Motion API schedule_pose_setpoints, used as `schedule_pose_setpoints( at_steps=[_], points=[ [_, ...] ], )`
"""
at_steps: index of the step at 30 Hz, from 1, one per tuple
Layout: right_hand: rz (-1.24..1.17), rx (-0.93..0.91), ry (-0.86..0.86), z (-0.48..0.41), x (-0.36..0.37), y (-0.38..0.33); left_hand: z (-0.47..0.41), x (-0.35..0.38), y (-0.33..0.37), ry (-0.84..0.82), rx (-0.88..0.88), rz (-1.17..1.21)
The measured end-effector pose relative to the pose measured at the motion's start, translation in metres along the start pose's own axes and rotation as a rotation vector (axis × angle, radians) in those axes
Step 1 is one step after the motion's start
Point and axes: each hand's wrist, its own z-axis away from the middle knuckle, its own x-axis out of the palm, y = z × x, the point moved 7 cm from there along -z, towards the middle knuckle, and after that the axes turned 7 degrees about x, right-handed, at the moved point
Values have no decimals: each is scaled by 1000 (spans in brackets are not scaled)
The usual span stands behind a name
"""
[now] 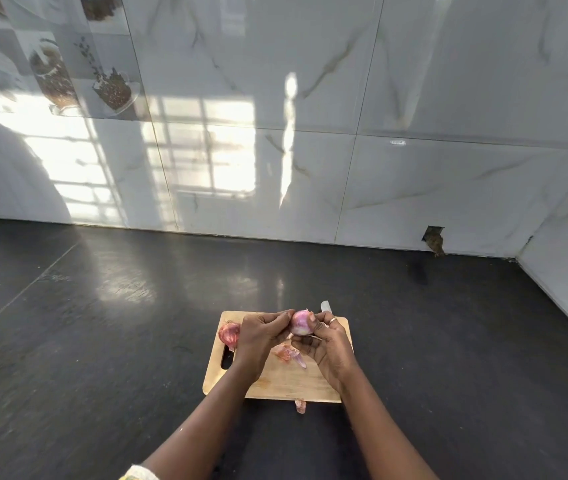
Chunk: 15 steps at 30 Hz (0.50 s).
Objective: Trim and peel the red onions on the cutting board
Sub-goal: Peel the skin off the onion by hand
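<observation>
Two bare forearms enter from the near edge and meet over the wooden cutting board (286, 379), which lies flat on the dark countertop (102, 341) with its handle slot to the left. One peel scrap (300, 406) lies on the countertop, touching the board's near edge. Loose peel pieces (287, 353) lie on the board between the wrists. The left hand (263, 332) has its fingers curled, with the fingertips pinching the left side of the partly peeled onion (300, 323). The right hand (327, 344), wearing a ring (333, 320), curls its fingers and thumb round the right side of the same onion. This onion is held above the board's far half, clear of the surface. A second onion (228, 334), with its red skin on, rests on the board's far left corner, just beside the left hand. A pale knife blade tip (325, 306) projects beyond the right hand at the board's far edge; what holds it cannot be told. Marbled wall tiles (414, 98) rise behind the countertop.
</observation>
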Motion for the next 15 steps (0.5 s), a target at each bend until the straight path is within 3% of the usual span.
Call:
schedule_pose_setpoints(
  at_steps=[15],
  points=[
    [16, -16, 5, 5, 3, -2, 0, 0, -2, -11, 17, -60]
  ],
)
